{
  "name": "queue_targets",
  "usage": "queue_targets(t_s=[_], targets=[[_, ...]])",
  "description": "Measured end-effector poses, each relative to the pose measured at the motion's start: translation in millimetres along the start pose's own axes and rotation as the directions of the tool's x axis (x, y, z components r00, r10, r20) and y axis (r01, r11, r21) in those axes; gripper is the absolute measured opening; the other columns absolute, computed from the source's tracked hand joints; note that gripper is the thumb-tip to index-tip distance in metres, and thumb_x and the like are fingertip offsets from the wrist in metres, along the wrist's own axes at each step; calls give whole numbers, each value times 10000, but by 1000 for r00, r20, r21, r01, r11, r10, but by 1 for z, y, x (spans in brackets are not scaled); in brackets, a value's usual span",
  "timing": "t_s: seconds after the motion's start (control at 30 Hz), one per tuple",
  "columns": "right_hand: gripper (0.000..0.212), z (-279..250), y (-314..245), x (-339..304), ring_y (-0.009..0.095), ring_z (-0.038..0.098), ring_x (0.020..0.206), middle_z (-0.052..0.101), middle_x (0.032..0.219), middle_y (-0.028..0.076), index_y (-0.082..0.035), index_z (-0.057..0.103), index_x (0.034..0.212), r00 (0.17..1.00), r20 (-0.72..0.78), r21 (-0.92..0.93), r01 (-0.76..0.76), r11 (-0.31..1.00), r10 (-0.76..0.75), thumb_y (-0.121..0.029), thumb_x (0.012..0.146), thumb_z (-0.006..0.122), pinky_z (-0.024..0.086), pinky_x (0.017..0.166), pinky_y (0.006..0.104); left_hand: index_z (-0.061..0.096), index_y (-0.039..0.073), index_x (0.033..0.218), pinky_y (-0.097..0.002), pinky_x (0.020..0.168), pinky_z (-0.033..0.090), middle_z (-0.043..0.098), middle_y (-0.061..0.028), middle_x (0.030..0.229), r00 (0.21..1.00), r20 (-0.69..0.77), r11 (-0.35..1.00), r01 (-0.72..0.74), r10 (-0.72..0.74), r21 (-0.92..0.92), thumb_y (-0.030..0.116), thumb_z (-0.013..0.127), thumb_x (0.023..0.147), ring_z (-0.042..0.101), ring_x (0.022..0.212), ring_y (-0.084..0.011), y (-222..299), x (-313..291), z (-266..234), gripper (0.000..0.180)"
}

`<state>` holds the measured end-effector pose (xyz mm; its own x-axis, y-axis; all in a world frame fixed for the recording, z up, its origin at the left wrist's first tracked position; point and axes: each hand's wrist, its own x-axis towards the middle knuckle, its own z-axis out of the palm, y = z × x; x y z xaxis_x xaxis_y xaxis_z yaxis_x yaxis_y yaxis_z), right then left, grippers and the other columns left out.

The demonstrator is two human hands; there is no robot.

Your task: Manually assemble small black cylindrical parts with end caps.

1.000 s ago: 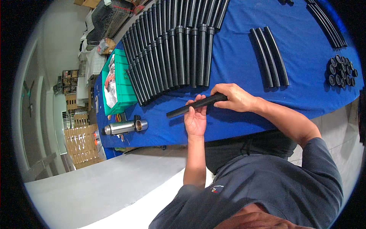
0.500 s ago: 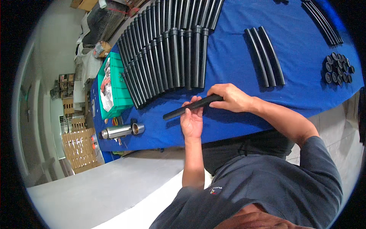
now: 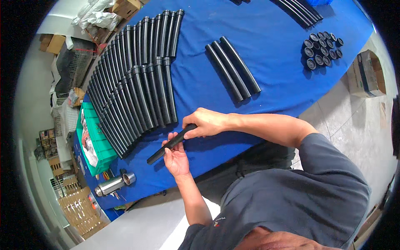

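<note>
A short black tube [image 3: 156, 156] slants over the near edge of the blue-covered table. My right hand [image 3: 207, 122] is wrapped over its upper right end and hides that end. Palm up, my left hand [image 3: 178, 161] holds the tube around its middle, thumb on the near side and fingertips showing beyond it. The tube's lower left end sticks out past the left hand. Beyond my hands, two rows of black tubes with collared ends [image 3: 152, 93] lie side by side. Three plain black tubes [image 3: 233, 68] rest farther right.
Black round caps [image 3: 323, 49] are clustered at the right, with more tubes [image 3: 298, 12] behind them. A green crate [image 3: 106, 160] and a steel flask [image 3: 111, 185] stand at the left. Blue cloth [image 3: 275, 50] covers the table. A cardboard box [image 3: 366, 75] sits beyond its right edge.
The view has turned, so the table and its contents appear farther left. Both hands still hold the tube at nearly the same slant.
</note>
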<state>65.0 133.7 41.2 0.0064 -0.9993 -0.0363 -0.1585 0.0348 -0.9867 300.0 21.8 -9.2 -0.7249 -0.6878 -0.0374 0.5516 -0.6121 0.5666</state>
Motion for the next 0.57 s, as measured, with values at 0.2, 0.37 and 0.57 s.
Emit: queue_targets(t_s=[0.2, 0.37, 0.57], targets=[[321, 6, 8, 2, 331, 650, 721, 636, 763, 155, -17, 627, 1042, 982, -119, -102, 134, 986, -146, -231, 823, 722, 492, 656, 432, 595, -38, 1230, -489, 1184, 347, 479, -243, 1434, 999, -42, 1000, -13, 12, -21, 107, 582, 977, 411, 1382, -369, 1, -1, 0, 292], [363, 13, 30, 9, 352, 641, 726, 633, 769, 154, -19, 609, 1074, 928, -183, -196, 290, 937, -325, -228, 802, 725, 488, 662, 439, 599, -42, 1224, -486, 1187, 341, 483, -240, 1432, 1000, -20, 1000, 13, -13, -24, 129, 580, 981, 411, 1380, -372, -1, 3, 0, 298], [380, -1, 4, 4, 318, 672, 821, 672, 897, 209, -23, 616, 1083, 1000, 28, -15, 0, 1000, 0, -304, 845, 707, 492, 710, 435, 582, -44, 1260, -483, 1202, 313, 476, -226, 1445, 999, 41, 1000, -12, 11, 18, 172, 571, 992, 397, 1391, -368, 2, 2, -1, 344]])
